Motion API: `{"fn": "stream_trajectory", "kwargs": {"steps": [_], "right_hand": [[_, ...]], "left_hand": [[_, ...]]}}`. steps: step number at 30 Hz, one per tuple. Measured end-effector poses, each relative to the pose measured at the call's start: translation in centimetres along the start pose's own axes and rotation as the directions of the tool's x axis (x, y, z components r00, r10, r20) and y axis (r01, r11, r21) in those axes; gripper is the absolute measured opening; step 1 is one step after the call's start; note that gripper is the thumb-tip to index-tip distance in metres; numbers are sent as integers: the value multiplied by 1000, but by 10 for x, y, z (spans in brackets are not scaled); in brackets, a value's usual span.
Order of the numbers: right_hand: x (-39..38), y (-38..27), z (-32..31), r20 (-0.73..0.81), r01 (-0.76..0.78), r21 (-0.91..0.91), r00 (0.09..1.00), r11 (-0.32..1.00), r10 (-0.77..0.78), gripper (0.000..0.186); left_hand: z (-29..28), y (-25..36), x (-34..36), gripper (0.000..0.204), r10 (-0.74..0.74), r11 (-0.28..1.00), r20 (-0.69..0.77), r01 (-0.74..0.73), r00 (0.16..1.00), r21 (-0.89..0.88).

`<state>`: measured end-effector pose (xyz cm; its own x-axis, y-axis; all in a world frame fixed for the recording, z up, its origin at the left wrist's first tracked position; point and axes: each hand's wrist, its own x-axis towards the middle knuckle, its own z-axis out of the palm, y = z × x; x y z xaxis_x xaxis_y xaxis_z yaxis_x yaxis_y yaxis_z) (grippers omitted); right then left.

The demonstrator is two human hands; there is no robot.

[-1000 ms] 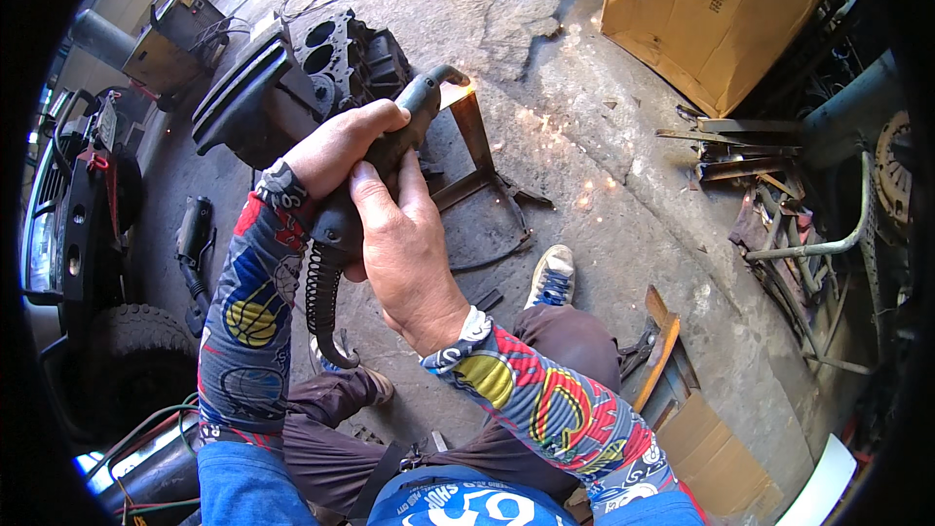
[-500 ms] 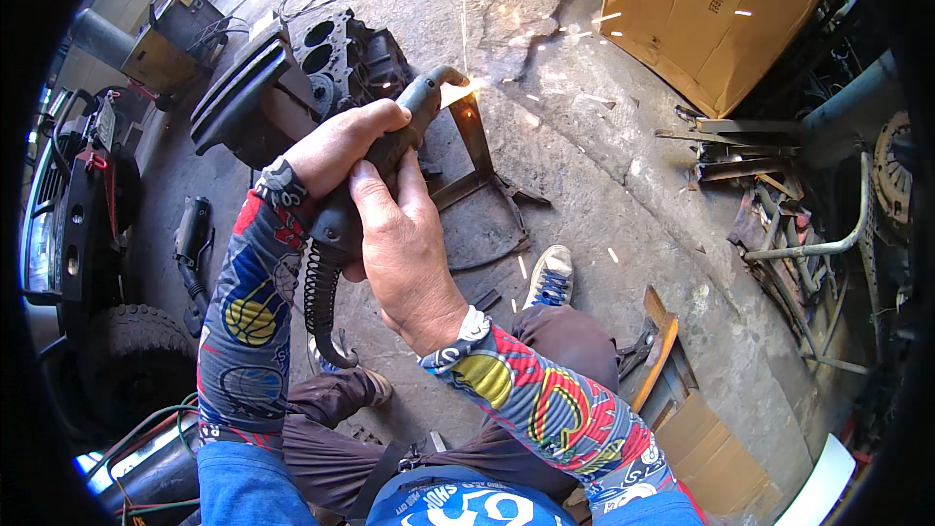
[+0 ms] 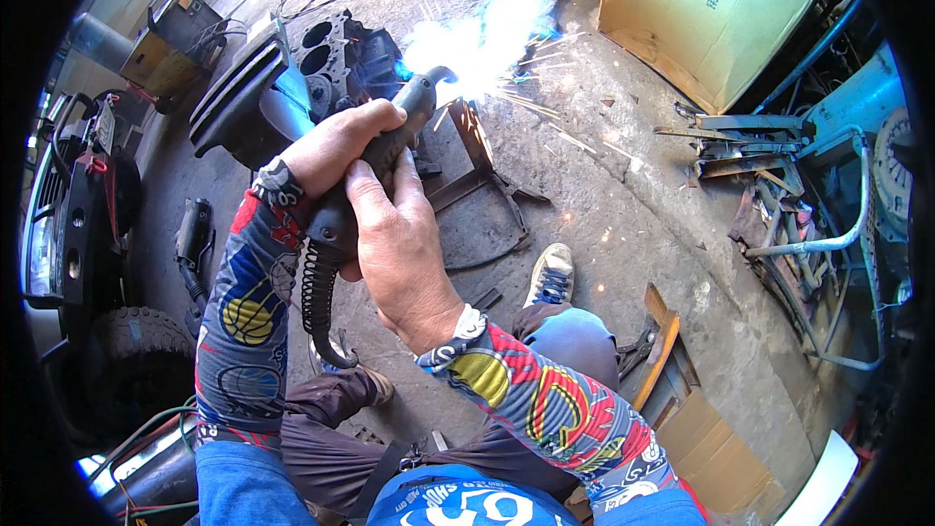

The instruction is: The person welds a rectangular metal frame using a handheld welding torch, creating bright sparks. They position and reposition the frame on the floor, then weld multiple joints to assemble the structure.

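A black welding torch (image 3: 417,105) with a spring cable guard at its rear is held in both hands. My left hand (image 3: 341,146) wraps round its body from the left, thumb along the top. Closed on its right side, my right hand (image 3: 407,258) sits nearer to me. At the torch tip a blue-white arc glares and throws sparks, hiding the nozzle end and the contact spot. Just below the glare stands an upright rusty metal strip (image 3: 472,136), part of a metal frame (image 3: 463,190) on the floor.
An engine block (image 3: 336,63) lies close behind the torch, left of the arc. Farther right stand a large cardboard box (image 3: 711,19), scrap metal (image 3: 745,141) and a bent tube frame (image 3: 813,246). A vehicle bumper (image 3: 83,200) is at left. My shoe (image 3: 552,273) is near the metal frame.
The small orange glow at the torch tip has become a large blue-white arc with smoke and sparks. My hands and the torch have hardly moved.
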<state>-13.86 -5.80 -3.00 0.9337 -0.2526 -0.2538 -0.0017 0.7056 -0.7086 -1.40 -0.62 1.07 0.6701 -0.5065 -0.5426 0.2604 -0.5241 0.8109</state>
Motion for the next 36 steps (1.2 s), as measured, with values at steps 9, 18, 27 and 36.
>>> {"fn": "stream_trajectory", "kwargs": {"steps": [9, 18, 27, 36], "right_hand": [[0, -1, 2, -2, -7, -42, 1000, 999, 7, 77], [-2, 0, 4, -23, 12, 23, 1000, 1000, -11, 61], [-1, 1, 3, -29, 12, 25, 1000, 1000, -11, 61], [-2, 0, 2, -20, 2, -21, 1000, 1000, -2, 76]], "left_hand": [[-4, -4, 2, 49, -46, 999, 26, 46, 999, -13], [-5, -3, 2, 51, -3, 997, 13, 2, 1000, 75], [0, 2, -5, 49, -2, 997, -63, 7, 998, 71], [2, 3, -3, 47, -41, 999, 17, 42, 999, -35]]}}
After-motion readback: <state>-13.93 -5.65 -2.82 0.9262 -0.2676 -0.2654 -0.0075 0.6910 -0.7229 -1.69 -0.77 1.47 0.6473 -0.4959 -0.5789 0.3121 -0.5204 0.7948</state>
